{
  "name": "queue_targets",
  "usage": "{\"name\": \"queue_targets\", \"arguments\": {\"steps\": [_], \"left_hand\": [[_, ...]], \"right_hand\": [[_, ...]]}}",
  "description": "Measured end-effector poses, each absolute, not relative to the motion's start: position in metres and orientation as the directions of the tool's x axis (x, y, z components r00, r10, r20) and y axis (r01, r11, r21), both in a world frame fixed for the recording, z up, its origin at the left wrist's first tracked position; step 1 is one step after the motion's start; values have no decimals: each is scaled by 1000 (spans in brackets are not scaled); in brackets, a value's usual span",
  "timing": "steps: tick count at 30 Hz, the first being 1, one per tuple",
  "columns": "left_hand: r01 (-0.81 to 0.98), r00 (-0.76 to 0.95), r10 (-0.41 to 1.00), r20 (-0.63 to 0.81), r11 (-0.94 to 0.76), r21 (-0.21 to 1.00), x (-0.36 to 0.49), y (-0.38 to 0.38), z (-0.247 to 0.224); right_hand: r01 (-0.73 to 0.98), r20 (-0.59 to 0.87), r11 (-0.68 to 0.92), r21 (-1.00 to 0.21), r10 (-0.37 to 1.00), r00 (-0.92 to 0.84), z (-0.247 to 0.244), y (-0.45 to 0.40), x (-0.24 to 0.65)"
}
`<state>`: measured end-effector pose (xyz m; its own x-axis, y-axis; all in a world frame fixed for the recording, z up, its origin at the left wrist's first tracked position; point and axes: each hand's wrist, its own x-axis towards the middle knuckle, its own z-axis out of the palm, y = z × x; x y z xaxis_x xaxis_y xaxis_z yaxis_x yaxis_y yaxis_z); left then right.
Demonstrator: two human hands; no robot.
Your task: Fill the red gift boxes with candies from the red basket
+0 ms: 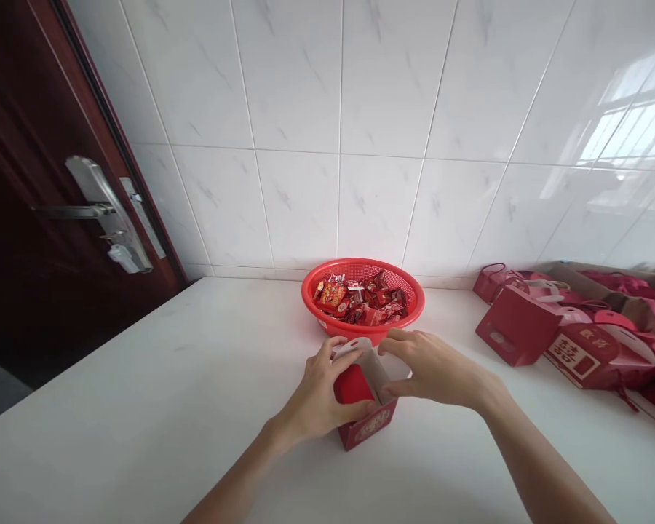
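A small red cardboard gift box (367, 429) with gold print on its front stands on the white table, its top flaps up and its grey-white inside showing. My left hand (317, 397) grips the box's left side, thumb at the front edge and fingers on the back flap. On the other side, my right hand (434, 367) holds the right flap between thumb and fingers. Inside, beside my left fingers, shows a bright red patch (350, 384); I cannot tell what it is. Just behind the box sits a red plastic basket (308, 300) of wrapped sweets (360, 302).
Several red gift boxes (518, 327) lie piled at the right, with a brown carton (573, 273) behind them. A white tiled wall (298, 204) rises at the table's back edge. At the left is a dark red door with a metal handle (81, 212) and hanging keys (123, 256).
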<state>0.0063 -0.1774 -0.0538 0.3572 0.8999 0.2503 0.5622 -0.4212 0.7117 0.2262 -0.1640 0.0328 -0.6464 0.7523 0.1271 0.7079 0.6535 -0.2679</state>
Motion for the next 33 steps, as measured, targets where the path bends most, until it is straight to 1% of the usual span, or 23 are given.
{"name": "queue_targets", "arguments": {"steps": [3, 5, 7, 10, 13, 15, 17, 20, 22, 24, 27, 29, 31, 33], "left_hand": [[603, 353, 913, 202, -388, 697, 10, -179, -55], [593, 330, 920, 212, -377, 712, 13, -181, -54], [543, 294, 916, 274, -396, 740, 16, -182, -51], [416, 216, 903, 371, -429, 802, 17, -181, -48], [316, 135, 917, 376, -400, 860, 14, -176, -47], [294, 107, 928, 357, -373, 880, 10, -171, -47], [280, 104, 931, 350, -365, 888, 7, -167, -49], [247, 104, 933, 345, -360, 900, 5, -165, -49], [237, 114, 934, 339, -357, 903, 5, -165, -46], [243, 146, 929, 341, -368, 898, 6, -165, -41], [278, 196, 906, 375, -418, 865, 5, -161, -27], [311, 220, 883, 415, -466, 828, 1, -151, -15], [366, 247, 852, 462, -523, 770, -5, -133, -2], [449, 270, 827, 494, -562, 695, -12, -107, 8]], "right_hand": [[708, 99, 644, -291, 756, -647, 30, -164, 231], [715, 79, 638, -287, 759, -646, 29, -165, 230], [722, 61, 637, -270, 759, -648, 28, -166, 229], [711, 75, 654, -261, 747, -660, 28, -165, 229], [713, 78, 656, -247, 747, -661, 27, -164, 230], [717, 69, 654, -242, 748, -660, 27, -164, 230], [703, 85, 658, -270, 744, -663, 28, -164, 230], [633, 151, 682, -366, 715, -682, 32, -162, 232], [553, 202, 704, -446, 681, -704, 36, -157, 235], [472, 278, 701, -535, 673, -685, 41, -148, 239], [337, 419, 642, -689, 732, -538, 42, -122, 245], [208, 469, 576, -791, 788, -399, 37, -99, 246], [106, 461, 498, -860, 850, -254, 28, -74, 242], [34, 423, 430, -902, 897, -133, 18, -52, 236]]}}
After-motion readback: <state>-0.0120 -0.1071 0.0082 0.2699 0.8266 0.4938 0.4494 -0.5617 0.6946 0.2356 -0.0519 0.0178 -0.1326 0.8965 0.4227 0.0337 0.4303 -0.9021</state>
